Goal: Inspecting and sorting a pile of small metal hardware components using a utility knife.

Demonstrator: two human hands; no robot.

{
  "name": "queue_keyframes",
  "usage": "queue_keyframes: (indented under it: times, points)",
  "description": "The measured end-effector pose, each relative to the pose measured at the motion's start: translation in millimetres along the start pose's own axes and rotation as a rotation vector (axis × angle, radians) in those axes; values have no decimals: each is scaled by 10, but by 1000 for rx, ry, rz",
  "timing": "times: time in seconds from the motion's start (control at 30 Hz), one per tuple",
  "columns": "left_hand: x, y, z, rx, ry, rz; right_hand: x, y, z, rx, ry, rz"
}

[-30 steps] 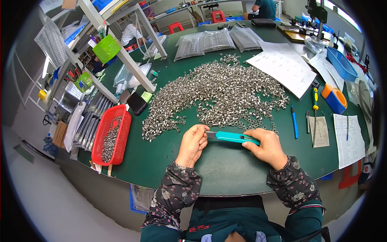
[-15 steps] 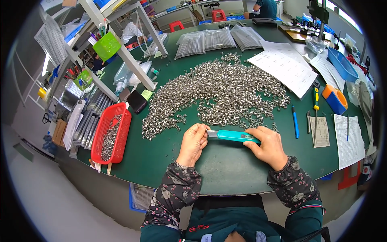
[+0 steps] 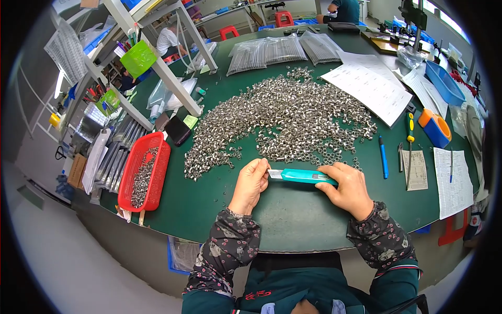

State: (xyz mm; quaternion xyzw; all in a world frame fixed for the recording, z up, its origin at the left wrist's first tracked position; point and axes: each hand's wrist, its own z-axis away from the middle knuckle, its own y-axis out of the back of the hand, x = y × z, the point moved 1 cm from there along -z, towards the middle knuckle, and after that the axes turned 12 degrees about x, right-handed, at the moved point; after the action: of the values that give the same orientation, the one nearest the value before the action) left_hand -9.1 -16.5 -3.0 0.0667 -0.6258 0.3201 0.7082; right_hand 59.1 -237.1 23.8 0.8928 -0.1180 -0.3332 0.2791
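Observation:
My right hand (image 3: 347, 189) is closed round the rear end of a teal utility knife (image 3: 299, 176), held level above the table's front part. Its short silver blade points left, to the fingertips of my left hand (image 3: 250, 186). Thumb and fingers of that hand are pinched together at the blade's tip; whatever they hold is mostly hidden and too small to name. Just beyond both hands spreads a large heap of small shiny metal rings (image 3: 282, 115) on the green table (image 3: 308, 225).
To the left stands a red basket (image 3: 163, 172) holding more small metal parts. A phone (image 3: 178, 131) lies behind it. On the right are a blue pen (image 3: 384, 158), a yellow-handled screwdriver (image 3: 410, 128), an orange-and-blue tape dispenser (image 3: 436, 129) and paper sheets (image 3: 368, 86). Bagged rods (image 3: 266, 55) lie at the back.
Hardly anything differs: my left fingertips have shifted very slightly at the blade's tip. The knife and my right hand stay in place.

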Motion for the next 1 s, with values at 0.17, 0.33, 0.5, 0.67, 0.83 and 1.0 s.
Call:
queue_keyframes:
  times: [0.17,0.33,0.5,0.67,0.83,1.0]
  points:
    - [42,-31,5,24,6,-44,-2,9,0,-7,-1,1]
    - [96,2,9,-12,72,-113,1,8,-6,-17,21,-4]
    - [130,63,-7,-80,154,-163,-19,35,-17,-23,57,26]
    - [133,110,-18,-147,217,-195,-35,67,-55,10,127,39]
    - [138,98,6,-217,251,-245,-47,144,-109,46,270,103]
    - [108,115,-1,-259,271,-268,-71,197,-151,61,356,155]
